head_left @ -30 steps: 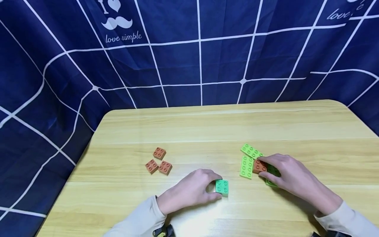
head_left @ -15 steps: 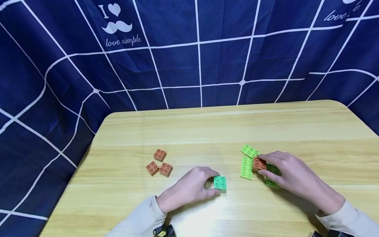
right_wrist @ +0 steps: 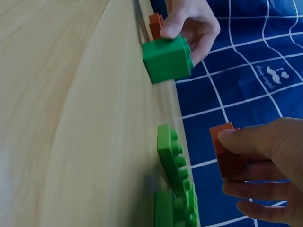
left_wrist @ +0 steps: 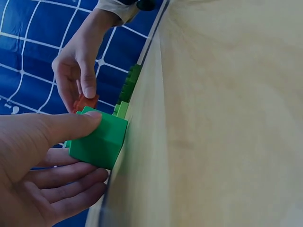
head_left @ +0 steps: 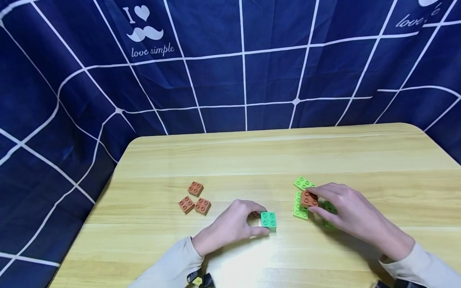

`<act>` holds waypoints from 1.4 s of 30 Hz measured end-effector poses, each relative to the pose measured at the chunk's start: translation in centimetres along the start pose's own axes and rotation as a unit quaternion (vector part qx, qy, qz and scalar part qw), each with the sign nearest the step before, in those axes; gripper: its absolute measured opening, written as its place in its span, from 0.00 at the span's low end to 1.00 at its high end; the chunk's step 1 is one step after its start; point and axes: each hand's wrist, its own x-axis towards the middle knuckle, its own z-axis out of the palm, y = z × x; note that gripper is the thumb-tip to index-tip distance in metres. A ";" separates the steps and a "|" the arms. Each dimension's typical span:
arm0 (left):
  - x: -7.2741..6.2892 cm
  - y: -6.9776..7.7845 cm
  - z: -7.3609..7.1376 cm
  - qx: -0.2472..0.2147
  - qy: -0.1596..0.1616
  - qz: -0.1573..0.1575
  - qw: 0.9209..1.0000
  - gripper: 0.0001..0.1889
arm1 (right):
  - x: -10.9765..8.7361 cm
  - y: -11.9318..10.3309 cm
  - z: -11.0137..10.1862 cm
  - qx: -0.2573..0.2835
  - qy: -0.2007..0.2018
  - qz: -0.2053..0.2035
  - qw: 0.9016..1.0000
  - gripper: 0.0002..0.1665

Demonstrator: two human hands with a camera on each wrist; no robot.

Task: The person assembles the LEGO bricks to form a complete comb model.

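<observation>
My left hand [head_left: 234, 224] pinches a green building brick [head_left: 268, 222] with a two-by-two top between thumb and fingers, low over the middle of the table. In the left wrist view the thumb lies along one side of this green brick [left_wrist: 99, 139]. To the right, my right hand [head_left: 347, 206] holds a reddish-brown two-by-two brick [head_left: 309, 199] by its sides. The right wrist view has that brown brick [right_wrist: 227, 149] raised off the table, above the studs of light green bricks [right_wrist: 170, 156]. From the head, two light green bricks show, one upright [head_left: 299, 210] and one slanted [head_left: 301, 183].
Three loose reddish-brown bricks [head_left: 195, 200] lie grouped on the left of the wooden table [head_left: 245, 156]. A darker green brick [head_left: 329, 208] lies partly hidden under my right hand. Behind the table hangs a blue curtain [head_left: 216, 80] with white lines.
My right hand has lifted the brown brick and carried it a little left, over the upright light green brick. The left hand, still holding the green brick, has shifted slightly away from me.
</observation>
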 end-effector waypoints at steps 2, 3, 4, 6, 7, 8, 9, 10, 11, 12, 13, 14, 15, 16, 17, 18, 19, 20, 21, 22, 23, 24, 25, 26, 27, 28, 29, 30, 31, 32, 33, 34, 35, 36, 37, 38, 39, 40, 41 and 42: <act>0.1 -0.2 0.1 -0.019 0.010 -0.006 1.000 0.24 | 0.3 -0.2 0.0 0.004 0.008 -0.008 1.000 0.25; 0.1 -0.3 0.2 -0.029 0.016 -0.009 0.999 0.24 | 0.4 -0.4 0.0 0.007 0.011 -0.013 1.000 0.27; 0.1 -0.5 0.2 -0.038 0.022 -0.012 0.999 0.25 | 0.5 -0.5 0.1 0.010 0.014 -0.017 1.000 0.28; 0.0 -0.6 0.4 -0.058 0.033 -0.014 0.998 0.24 | 0.8 -0.8 0.1 0.016 0.021 -0.026 0.999 0.30; 0.0 -0.7 0.5 -0.066 0.040 -0.015 0.997 0.24 | 0.9 -1.0 0.2 0.019 0.023 -0.029 0.999 0.30; 0.0 -0.8 0.6 -0.075 0.046 -0.015 0.996 0.24 | 1.0 -1.2 0.2 0.022 0.026 -0.033 0.999 0.31; 0.0 -0.9 0.7 -0.081 0.053 -0.016 0.995 0.24 | 1.2 -1.4 0.3 0.026 0.027 -0.036 0.999 0.30; 0.0 -1.0 0.8 -0.088 0.060 -0.016 0.994 0.24 | 1.3 -1.6 0.3 0.030 0.028 -0.039 0.998 0.30; 0.0 -1.0 1.0 -0.095 0.068 -0.016 0.993 0.24 | 1.4 -1.8 0.4 0.034 0.028 -0.042 0.998 0.29; 0.0 -1.1 1.1 -0.101 0.075 -0.018 0.992 0.24 | 1.5 -2.0 0.5 0.037 0.028 -0.045 0.998 0.29; 0.0 -1.2 1.3 -0.107 0.082 -0.020 0.991 0.24 | 1.6 -2.2 0.6 0.040 0.028 -0.048 0.998 0.29; -0.1 -1.4 1.5 -0.117 0.088 -0.022 0.989 0.24 | 1.7 -2.4 0.8 0.044 0.028 -0.050 0.997 0.29; -0.1 -1.5 1.6 -0.127 0.094 -0.024 0.987 0.24 | 1.8 -2.5 0.9 0.048 0.027 -0.053 0.997 0.29; -0.1 -1.6 1.8 -0.138 0.100 -0.026 0.985 0.23 | 1.9 -2.7 1.1 0.051 0.027 -0.056 0.997 0.29; -0.2 -1.7 2.0 -0.148 0.104 -0.028 0.983 0.23 | 2.0 -2.9 1.2 0.055 0.027 -0.059 0.996 0.28; -0.2 -1.9 2.1 -0.158 0.107 -0.029 0.981 0.23 | 2.0 -3.1 1.4 0.060 0.028 -0.061 0.996 0.27; -0.2 -2.0 2.2 -0.166 0.111 -0.029 0.979 0.23 | 2.1 -3.2 1.6 0.064 0.028 -0.063 0.996 0.26; -0.2 -2.0 2.3 -0.171 0.114 -0.028 0.978 0.23 | 2.2 -3.4 1.7 0.069 0.027 -0.064 0.995 0.25; -0.2 -2.0 2.3 -0.174 0.116 -0.027 0.978 0.23 | 2.2 -3.5 1.9 0.075 0.027 -0.065 0.995 0.24; -0.2 -2.1 2.3 -0.177 0.117 -0.025 0.977 0.23 | 2.3 -3.7 2.1 0.081 0.026 -0.066 0.994 0.23; -0.2 -2.1 2.4 -0.176 0.118 -0.023 0.977 0.22 | 2.3 -3.8 2.2 0.087 0.025 -0.067 0.994 0.22; -0.2 -2.1 2.3 -0.175 0.117 -0.022 0.977 0.23 | 2.4 -3.9 2.4 0.093 0.024 -0.067 0.993 0.21; -0.2 -2.1 2.3 -0.173 0.117 -0.021 0.978 0.23 | 2.4 -4.0 2.5 0.098 0.023 -0.067 0.993 0.21; -0.2 -2.1 2.3 -0.174 0.116 -0.020 0.978 0.23 | 2.5 -4.2 2.7 0.102 0.023 -0.067 0.992 0.21; -0.2 -2.1 2.3 -0.173 0.115 -0.019 0.978 0.23 | 2.5 -4.3 2.8 0.106 0.022 -0.067 0.992 0.21; -0.2 -2.1 2.3 -0.173 0.114 -0.018 0.978 0.23 | 2.5 -4.4 3.0 0.109 0.021 -0.068 0.991 0.20; -0.2 -2.0 2.2 -0.172 0.114 -0.018 0.978 0.23 | 2.6 -4.4 3.1 0.110 0.021 -0.069 0.991 0.21; -0.2 -2.0 2.2 -0.174 0.113 -0.018 0.978 0.23 | 2.6 -4.5 3.2 0.112 0.020 -0.067 0.991 0.21; -0.2 -2.0 2.2 -0.174 0.112 -0.017 0.978 0.23 | 2.6 -4.6 3.3 0.113 0.018 -0.067 0.991 0.21; -0.2 -2.0 2.2 -0.174 0.111 -0.016 0.978 0.23 | 2.6 -4.6 3.4 0.113 0.017 -0.067 0.991 0.21; -0.2 -2.0 2.2 -0.174 0.111 -0.016 0.978 0.23 | 2.6 -4.7 3.5 0.113 0.016 -0.066 0.991 0.22; -0.2 -2.0 2.2 -0.176 0.109 -0.018 0.978 0.23 | 2.7 -4.7 3.6 0.116 0.016 -0.067 0.991 0.22; -0.2 -2.0 2.2 -0.177 0.108 -0.018 0.978 0.23 | 2.7 -4.8 3.7 0.117 0.015 -0.066 0.991 0.22; -0.2 -2.0 2.2 -0.178 0.107 -0.019 0.978 0.23 | 2.7 -4.8 3.8 0.118 0.016 -0.067 0.991 0.22; -0.2 -2.0 2.1 -0.178 0.106 -0.020 0.978 0.23 | 2.7 -4.8 3.9 0.120 0.019 -0.070 0.990 0.22; -0.2 -2.0 2.1 -0.178 0.106 -0.020 0.978 0.23 | 2.7 -4.8 4.0 0.121 0.023 -0.073 0.990 0.22; -0.2 -2.0 2.1 -0.178 0.105 -0.020 0.978 0.23 | 2.7 -4.8 4.1 0.124 0.028 -0.077 0.989 0.22; -0.2 -2.1 2.2 -0.176 0.105 -0.020 0.979 0.23 | 2.7 -4.7 4.2 0.126 0.032 -0.080 0.988 0.22; -0.1 -2.1 2.2 -0.173 0.105 -0.020 0.979 0.24 | 2.7 -4.7 4.3 0.128 0.036 -0.083 0.988 0.22; -0.1 -2.2 2.2 -0.172 0.103 -0.018 0.980 0.24 | 2.8 -4.7 4.4 0.130 0.039 -0.086 0.987 0.23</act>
